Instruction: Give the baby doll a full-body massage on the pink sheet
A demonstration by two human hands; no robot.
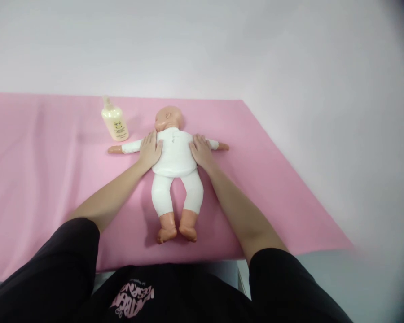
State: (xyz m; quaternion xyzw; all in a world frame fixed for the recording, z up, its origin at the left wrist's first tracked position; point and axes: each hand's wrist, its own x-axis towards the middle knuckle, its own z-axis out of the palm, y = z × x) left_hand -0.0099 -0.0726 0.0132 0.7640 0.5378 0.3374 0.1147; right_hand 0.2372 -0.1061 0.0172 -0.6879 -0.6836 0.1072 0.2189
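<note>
Baby doll (175,154) in a white one-piece suit lies on its back at mid-width of the pink sheet (272,188), head toward the wall and turned to one side, arms out sideways, bare feet toward the person. Left hand (150,150) rests flat against the doll's flank just under its armpit, fingers spread and laid on the cloth, not pinching. Right hand (200,150) mirrors it on the other flank, likewise open and pressed to the torso. Judged: the paired palms bracket the chest, which keeps the body centred and steady. Pale yellow lotion bottle (115,121) stands upright near the doll's outstretched arm, apart from it. The sheet covers a raised surface; a plain white wall (222,45) stands behind.
</note>
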